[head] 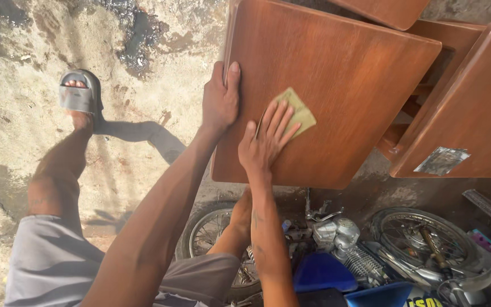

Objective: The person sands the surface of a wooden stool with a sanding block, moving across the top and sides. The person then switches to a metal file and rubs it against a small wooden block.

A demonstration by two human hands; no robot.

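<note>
the left hand is gripping the edge of the brown wooden board in the middle of the frame; the right hand is lying flat, pressing yellow sandpaper on it; the board is looking mostly smooth, so how much rubbing is left is hard to tell

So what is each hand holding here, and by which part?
The left hand grips the brown wooden tabletop by its left edge, fingers wrapped over it. The right hand presses a small yellowish sanding sheet flat under its fingers.
</note>
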